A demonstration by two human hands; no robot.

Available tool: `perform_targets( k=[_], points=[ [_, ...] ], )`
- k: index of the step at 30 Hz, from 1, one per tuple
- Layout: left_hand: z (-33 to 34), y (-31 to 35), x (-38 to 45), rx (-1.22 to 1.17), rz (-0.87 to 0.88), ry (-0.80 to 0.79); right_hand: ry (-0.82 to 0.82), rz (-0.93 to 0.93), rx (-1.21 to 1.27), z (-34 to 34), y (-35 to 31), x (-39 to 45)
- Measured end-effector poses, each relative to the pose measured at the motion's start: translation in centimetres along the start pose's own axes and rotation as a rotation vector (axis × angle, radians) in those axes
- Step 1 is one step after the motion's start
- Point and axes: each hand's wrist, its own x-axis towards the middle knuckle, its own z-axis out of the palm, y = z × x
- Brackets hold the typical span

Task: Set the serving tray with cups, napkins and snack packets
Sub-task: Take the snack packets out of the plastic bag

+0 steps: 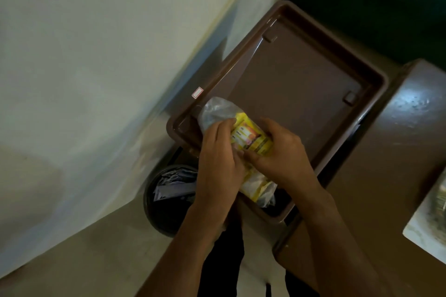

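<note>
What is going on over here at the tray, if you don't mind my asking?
A person is holding a yellow snack packet in both hands over the near end of a brown serving tray. The left hand grips its clear plastic end, and the right hand curls round the printed middle. The tray's floor shows no cups or napkins, so the setting has barely begun. A dark round bin with papers inside stands on the floor beside the tray.

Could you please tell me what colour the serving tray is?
The serving tray is plain brown, seen clearly in the head view.
</note>
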Motion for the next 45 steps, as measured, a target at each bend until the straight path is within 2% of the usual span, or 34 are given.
perform_targets(
  k=[4, 6, 10, 12, 14, 16, 19, 28, 33, 37, 42, 45],
  points=[
    [0.2, 0.4, 0.2, -0.044, -0.004, 0.0, 0.014, 0.131, 0.074, -0.5, -0.2, 0.0],
    [0.2, 0.7, 0.2, -0.061, -0.021, 0.043, 0.076, 0.176, 0.157, -0.9, -0.1, -0.3],
    [0.5, 0.5, 0.1, -0.197, -0.057, 0.151, 0.233, 0.276, 0.504, -1.8, 1.3, -1.2],
    [0.6, 0.6, 0.3, -0.337, -0.197, 0.073, 0.237, 0.336, 0.782, -2.5, 1.7, -1.6],
    [0.4, 1.5, 0.4, -0.611, -0.404, -0.077, 0.216, 0.368, 0.952, -3.1, 1.8, -2.0],
    [0.3, 2.2, 0.5, -0.966, -0.583, -0.233, 0.198, 0.383, 1.001, -3.5, 1.7, -2.4],
    [0.3, 3.1, 0.6, -1.139, -0.643, -0.373, 0.19, 0.379, 1.003, -3.8, 1.8, -2.9],
    [1.3, 4.1, 1.0, -0.985, -0.65, -0.226, 0.348, 0.299, 0.923, -4.5, 3.6, -4.5],
    [2.2, 3.9, 1.0, -0.817, -0.634, -0.087, 0.47, 0.282, 0.861, -3.7, 4.1, -4.8],
    [2.1, 3.3, 1.4, -0.61, -0.464, 0.035, 0.593, 0.304, 0.82, -3.3, 4.4, -4.7],
    [1.6, 2.7, 1.1, -0.374, -0.197, 0.311, 0.672, 0.367, 0.88, -3.0, 4.3, -4.0],
    [1.5, 3.6, -0.3, -0.346, -0.085, 0.319, 0.67, 0.42, 0.935, -2.6, 4.3, -3.2]
  ],
)
